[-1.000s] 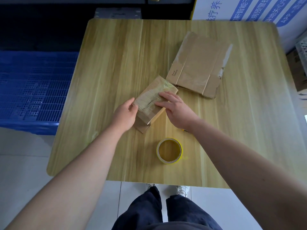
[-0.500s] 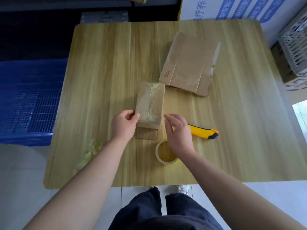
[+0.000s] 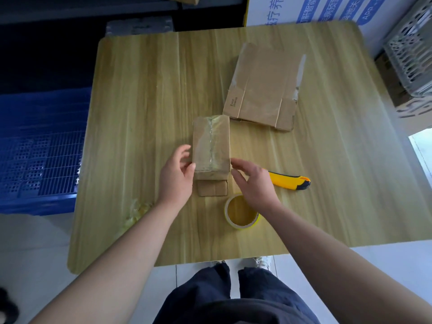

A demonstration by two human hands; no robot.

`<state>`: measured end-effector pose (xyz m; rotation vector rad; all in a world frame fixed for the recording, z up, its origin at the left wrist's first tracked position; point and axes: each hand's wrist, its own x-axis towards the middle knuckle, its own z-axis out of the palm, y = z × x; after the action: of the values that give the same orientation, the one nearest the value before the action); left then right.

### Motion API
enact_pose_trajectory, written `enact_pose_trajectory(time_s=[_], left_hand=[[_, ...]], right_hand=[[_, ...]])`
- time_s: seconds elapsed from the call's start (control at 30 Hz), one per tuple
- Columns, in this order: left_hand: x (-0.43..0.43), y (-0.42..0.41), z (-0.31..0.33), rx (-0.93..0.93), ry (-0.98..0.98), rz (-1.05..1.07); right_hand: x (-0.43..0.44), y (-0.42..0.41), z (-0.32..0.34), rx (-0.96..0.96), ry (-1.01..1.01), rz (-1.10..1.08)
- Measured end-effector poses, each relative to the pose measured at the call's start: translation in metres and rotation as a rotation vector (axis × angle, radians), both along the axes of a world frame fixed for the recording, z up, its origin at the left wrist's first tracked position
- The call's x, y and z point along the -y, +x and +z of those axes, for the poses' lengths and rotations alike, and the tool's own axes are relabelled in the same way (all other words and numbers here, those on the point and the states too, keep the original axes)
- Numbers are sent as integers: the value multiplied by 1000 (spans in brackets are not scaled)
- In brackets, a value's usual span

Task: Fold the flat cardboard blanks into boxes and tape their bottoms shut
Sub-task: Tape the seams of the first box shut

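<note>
Box point(image 3: 211, 146) lies bottom up near the middle of the table point(image 3: 131, 113). Its long axis runs 6 to 12, and a wrinkled strip of clear tape covers the seam. Take the box as the dial's centre, with 12 pointing away from the person.

Nearest, at 6, dark trousers point(image 3: 231, 298) and white shoe tips point(image 3: 257, 261) show past the table's near edge. A tape roll point(image 3: 243, 226) lies flat on the table at 5, partly under the right wrist. At 8 a crumpled clear wad point(image 3: 138, 211) sits near the table's left edge. One flap point(image 3: 212, 188) sticks out flat on the table from the box's 6 o'clock end.

Left hand point(image 3: 176, 177) holds the box at 7, with the thumb tip on the top edge and the fingers curved against the left wall. Right hand point(image 3: 253, 183) is at 5, fingers loosely spread, fingertips touching the near right corner and gripping nothing. A yellow knife point(image 3: 289, 182) lies at 4, its butt hidden under the right hand.

Flat blanks point(image 3: 261, 87) lie stacked at 1, near the box's far right corner but apart from it. Off the table, a blue crate point(image 3: 39, 155) stands at 9, a grey basket point(image 3: 411, 47) at 2, and a white carton point(image 3: 327, 8) with blue print at 1.
</note>
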<state>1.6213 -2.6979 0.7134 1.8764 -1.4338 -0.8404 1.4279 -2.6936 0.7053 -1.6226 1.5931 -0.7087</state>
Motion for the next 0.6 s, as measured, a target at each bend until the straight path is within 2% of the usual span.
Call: enact_pose_trajectory(time_s=[0.13, 0.27, 0.33, 0.6], left_hand=[[4, 6, 3, 96, -42, -165], [11, 13, 5, -33, 96, -236], [14, 16, 6, -41, 132, -278], [26, 22, 3, 104, 107, -399]], right_hand=[[16, -5, 7, -66, -47, 101], [31, -10, 16, -114, 13, 215], [37, -10, 19, -157, 8, 289], [48, -8, 15, -304, -70, 430]])
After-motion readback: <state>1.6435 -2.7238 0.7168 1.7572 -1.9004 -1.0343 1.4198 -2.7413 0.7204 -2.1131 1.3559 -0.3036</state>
